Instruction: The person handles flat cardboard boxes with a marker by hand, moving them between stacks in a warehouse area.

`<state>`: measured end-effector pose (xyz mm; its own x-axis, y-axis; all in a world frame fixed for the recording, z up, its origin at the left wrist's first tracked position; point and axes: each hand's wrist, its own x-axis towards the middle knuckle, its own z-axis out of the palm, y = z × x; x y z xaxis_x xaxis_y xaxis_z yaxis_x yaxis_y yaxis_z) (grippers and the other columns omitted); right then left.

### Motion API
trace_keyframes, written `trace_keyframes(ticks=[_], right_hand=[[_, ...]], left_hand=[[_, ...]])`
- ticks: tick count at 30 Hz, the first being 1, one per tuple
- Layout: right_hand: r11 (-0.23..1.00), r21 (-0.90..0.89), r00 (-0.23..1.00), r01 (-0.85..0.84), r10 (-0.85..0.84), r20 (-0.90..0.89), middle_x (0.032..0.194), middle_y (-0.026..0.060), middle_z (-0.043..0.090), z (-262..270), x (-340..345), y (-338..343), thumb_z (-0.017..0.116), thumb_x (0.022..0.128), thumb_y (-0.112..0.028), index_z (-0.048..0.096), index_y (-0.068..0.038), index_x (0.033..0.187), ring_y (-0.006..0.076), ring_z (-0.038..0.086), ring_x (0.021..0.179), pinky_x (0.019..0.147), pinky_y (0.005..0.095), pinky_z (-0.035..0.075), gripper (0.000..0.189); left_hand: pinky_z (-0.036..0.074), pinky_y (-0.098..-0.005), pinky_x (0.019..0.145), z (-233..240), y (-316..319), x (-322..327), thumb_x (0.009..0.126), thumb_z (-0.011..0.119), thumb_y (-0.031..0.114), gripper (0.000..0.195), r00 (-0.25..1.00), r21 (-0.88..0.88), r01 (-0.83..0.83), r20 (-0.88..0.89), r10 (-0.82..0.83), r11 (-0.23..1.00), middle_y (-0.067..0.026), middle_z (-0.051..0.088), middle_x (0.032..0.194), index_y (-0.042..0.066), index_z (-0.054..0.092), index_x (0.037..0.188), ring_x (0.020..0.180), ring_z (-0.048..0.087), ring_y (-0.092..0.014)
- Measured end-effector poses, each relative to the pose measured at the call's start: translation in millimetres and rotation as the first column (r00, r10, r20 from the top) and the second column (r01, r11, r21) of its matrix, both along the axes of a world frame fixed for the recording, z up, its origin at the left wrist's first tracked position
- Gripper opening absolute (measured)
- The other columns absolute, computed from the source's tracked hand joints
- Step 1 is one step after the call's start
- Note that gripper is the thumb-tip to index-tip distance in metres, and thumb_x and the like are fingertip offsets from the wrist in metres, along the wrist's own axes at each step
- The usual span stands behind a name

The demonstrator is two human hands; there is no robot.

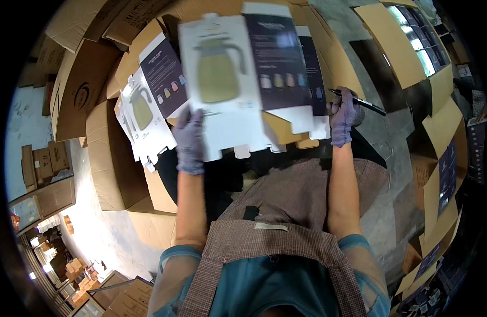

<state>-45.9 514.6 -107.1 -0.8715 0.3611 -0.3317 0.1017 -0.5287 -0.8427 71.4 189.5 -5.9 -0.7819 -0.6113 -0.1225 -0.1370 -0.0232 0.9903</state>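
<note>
My left hand (190, 138), in a grey-purple knit glove, grips the lower left edge of a flat, unfolded product carton (227, 123). Its white panel pictures a green vacuum flask; a dark panel beside it bears writing and small flasks. A black marker pen (368, 105) sticks out sideways from my gloved right hand (345, 113), which is by the right edge of the cartons. Behind the front one lies another dark-panelled carton (314, 65). To the left rests a stack of similar flat cartons (146, 109), touching large cardboard.
A big open corrugated box (104, 158) stands at my left, with another box (79, 95) behind it. Along the right, open boxes (443, 158) hold packed dark cartons (447, 174). Grey concrete floor (378, 194) shows between. Several boxes (45, 160) sit far left.
</note>
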Motion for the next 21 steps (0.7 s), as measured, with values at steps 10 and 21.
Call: trace_keyframes(ticks=[10,21], right_hand=[[0.945,0.133,0.948,-0.3,0.279,0.156,0.065,0.0026,0.059,-46,2,-15,0.068,0.085,-0.02,0.063,-0.007,0.08,0.0125,0.055,0.054,0.047,0.028,0.043,0.015],[0.695,0.687,0.973,-0.214,0.216,0.084,0.073,0.0133,0.066,-82,0,-7,0.064,0.085,-0.024,0.065,-0.002,0.083,0.0268,0.065,0.071,0.064,0.0357,0.048,0.022]], left_hand=[[0.054,-0.0285,0.076,31,-227,72,0.092,0.057,0.007,0.031,0.982,-0.225,-0.183,0.003,0.189,0.957,-0.0122,0.065,0.103,-0.005,0.055,0.12,0.087,0.065,-0.019],[0.045,-0.0388,0.09,-13,-104,13,0.085,0.064,0.015,0.029,0.997,-0.953,-0.033,-0.011,0.074,0.303,-0.0176,0.063,0.107,0.0,0.061,0.109,0.1,0.059,-0.034]])
